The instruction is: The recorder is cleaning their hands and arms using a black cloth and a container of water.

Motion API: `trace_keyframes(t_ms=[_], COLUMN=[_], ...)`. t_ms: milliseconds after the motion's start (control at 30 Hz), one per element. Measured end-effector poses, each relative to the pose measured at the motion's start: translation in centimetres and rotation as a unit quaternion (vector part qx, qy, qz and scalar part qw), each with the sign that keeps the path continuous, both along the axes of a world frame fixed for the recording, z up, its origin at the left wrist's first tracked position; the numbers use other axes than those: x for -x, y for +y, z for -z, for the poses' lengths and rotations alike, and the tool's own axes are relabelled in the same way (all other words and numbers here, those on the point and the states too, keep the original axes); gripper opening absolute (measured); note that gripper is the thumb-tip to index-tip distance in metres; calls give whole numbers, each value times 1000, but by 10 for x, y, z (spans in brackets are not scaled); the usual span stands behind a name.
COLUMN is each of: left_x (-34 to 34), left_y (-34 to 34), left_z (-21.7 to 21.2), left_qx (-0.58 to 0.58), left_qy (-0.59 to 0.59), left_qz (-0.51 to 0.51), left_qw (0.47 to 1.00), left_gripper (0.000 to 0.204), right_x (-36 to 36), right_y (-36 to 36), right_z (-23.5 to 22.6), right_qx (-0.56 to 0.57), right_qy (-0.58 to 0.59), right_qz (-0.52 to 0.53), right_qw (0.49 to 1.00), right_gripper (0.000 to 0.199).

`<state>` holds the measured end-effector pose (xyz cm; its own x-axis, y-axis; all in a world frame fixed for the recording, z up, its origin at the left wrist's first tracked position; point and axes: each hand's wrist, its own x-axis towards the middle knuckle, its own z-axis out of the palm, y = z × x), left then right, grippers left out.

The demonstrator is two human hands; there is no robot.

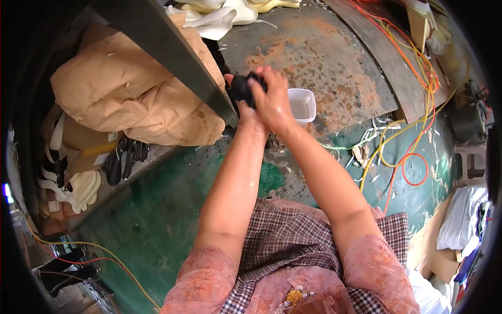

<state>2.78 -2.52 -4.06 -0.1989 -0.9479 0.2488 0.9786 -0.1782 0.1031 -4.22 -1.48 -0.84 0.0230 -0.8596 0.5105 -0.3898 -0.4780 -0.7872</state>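
Observation:
Both of my hands meet in front of me around a small black object (242, 89), a dark rubbery piece. My right hand (272, 102) wraps over it from the right, wet and glistening. My left hand (236, 104) is mostly hidden under the right one and holds the same black piece from below. Just right of the hands stands a small white square tub (308, 99) on the rusty floor, with what looks like cloudy liquid inside.
A dark metal beam (172, 52) slants past brown paper sacks (130, 99) on the left. White and black moulded pieces (78, 183) lie lower left; more white ones (219, 15) lie at the top. Orange and yellow cables (413, 104) coil at right on the green floor.

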Motion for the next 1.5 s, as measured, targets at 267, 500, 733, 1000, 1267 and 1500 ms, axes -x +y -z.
trace_keyframes(t_ms=[267, 500, 733, 1000, 1267, 1500], left_x=[37, -14, 43, 11, 33, 22], left_y=[25, 15, 20, 24, 25, 31], left_z=[-46, 4, -48, -52, -80, -78], left_qx=[-64, -116, -93, -53, -134, -33], left_qy=[-137, -210, -153, -107, -161, -157], left_qz=[24, -56, -24, -41, -77, -72], left_qw=[988, 969, 984, 992, 975, 984], left_gripper=[127, 109, 109, 112, 113, 112], right_x=[84, 9, 76, 142, 79, 103], right_y=[-98, 34, -59, -36, -20, -69], right_z=[-10, -12, -4, -54, 8, 8], right_qx=[-36, -62, -58, -185, -6, -415], right_qy=[7, 114, 173, -6, 10, -361], right_qz=[146, 25, 203, -210, -33, 30], right_qw=[989, 991, 962, 960, 999, 835], right_gripper=[26, 28, 25, 26, 13, 45])
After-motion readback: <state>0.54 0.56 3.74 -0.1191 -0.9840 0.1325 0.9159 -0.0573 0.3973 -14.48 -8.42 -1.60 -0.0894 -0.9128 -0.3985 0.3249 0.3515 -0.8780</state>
